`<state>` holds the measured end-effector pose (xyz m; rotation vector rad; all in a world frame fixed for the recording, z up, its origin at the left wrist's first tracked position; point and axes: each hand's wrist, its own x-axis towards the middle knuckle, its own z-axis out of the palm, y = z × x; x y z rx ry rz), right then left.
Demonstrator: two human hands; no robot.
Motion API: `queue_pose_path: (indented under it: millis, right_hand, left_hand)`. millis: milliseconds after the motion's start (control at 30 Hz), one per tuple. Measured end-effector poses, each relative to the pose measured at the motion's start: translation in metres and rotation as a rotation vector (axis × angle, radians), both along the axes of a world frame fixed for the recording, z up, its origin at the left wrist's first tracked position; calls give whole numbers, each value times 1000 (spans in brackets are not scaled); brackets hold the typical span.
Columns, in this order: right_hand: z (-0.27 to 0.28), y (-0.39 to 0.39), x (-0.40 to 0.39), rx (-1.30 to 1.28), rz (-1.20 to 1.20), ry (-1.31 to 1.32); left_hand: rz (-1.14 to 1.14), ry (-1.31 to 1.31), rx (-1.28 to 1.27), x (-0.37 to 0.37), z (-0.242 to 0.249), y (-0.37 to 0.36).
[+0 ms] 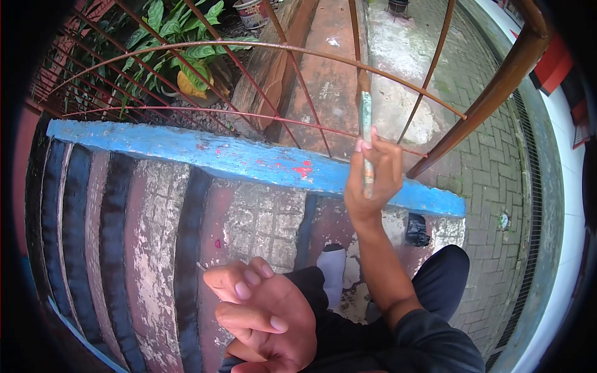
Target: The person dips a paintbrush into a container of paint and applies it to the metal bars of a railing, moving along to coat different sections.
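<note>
My right hand [378, 177] is raised beyond the blue-painted ledge and grips a paintbrush [365, 115] with a worn, pale green handle. The brush stands nearly upright, and its brown bristle end overlaps an upright bar of the rusty metal railing [356, 37]; whether it touches is hard to tell. Low in the view, my left hand [273, 311] is turned palm up with its fingers half bent and apart. Its palm is bare. A thin pale sliver [201, 266] shows beside the fingertips, too small to identify.
The blue ledge [249, 155] runs across under the railing, its paint chipped. Dark-edged steps [155, 230] lie at the left. A black plastic item [418, 230] rests near my knee. Leafy plants [180, 37] and a pot [252, 13] stand behind the bars; paving [491, 186] lies right.
</note>
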<state>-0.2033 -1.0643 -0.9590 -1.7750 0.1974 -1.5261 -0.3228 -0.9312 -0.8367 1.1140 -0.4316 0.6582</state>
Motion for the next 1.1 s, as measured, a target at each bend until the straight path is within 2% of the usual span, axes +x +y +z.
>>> queue_pose_path:
  millis: [67,133,267,400,533,700,867,933,1100]
  right_hand:
    - [3,11,4,-54,32,-18]
    - [6,16,6,-48,168,-55]
    - [1,15,0,-11,212,-40]
    - [-5,-21,-2,34,81,-7]
    - [-5,-22,-12,28,77,15]
    - [-5,-17,-13,61,-40,8]
    - [-1,4,-4,-29,35,21]
    - [0,7,-2,-73,55,21]
    - [3,7,-10,-54,133,12]
  left_hand:
    - [17,-11,-44,0,1,-2]
    - [-2,-10,-44,0,1,-3]
    - [-5,-3,-16,0,1,-1]
    - [3,-7,-26,-1,0,0]
    - [-3,-21,-26,0,0,0]
    - [41,4,51,-2,-3,7]
    - [63,3,106,-3,-7,7]
    - [13,-27,-17,-1,1,-2]
    - [22,-15,-28,0,1,-5]
